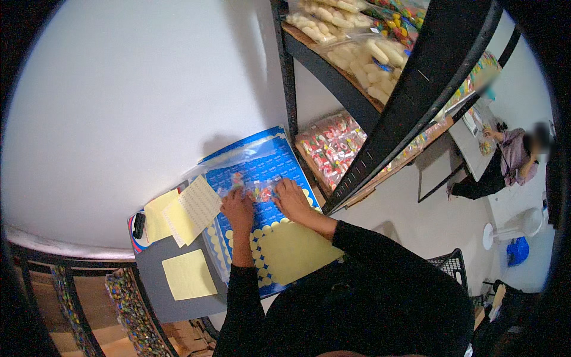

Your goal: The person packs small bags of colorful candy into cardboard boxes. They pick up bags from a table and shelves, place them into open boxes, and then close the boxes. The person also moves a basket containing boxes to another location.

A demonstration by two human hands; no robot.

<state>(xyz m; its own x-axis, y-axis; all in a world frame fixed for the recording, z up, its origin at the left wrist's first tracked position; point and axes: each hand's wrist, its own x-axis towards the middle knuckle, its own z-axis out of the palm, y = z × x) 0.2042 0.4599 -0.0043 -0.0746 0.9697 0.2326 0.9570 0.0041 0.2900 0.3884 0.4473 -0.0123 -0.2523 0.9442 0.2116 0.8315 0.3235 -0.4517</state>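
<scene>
Small clear bags of colourful pieces [264, 194] lie across a blue patterned sheet [267, 163] in front of me. My left hand [238, 207] has its fingers curled at their left end, partly over another small bag [237, 179]. At the right end, the bent fingers of my right hand [292, 198] pinch the plastic. The exact grip of both hands is partly hidden and slightly blurred. Beneath my wrists, the sheet shows yellow round spots and a large yellow area [299, 254].
Left of the hands lie a sheet with rows of print [198, 203], a yellow square sheet [189, 274] and a black object [138, 225]. A black metal shelf [357, 107] rises close on the right, holding bagged goods [330, 147]. Another person [513, 156] sits far right.
</scene>
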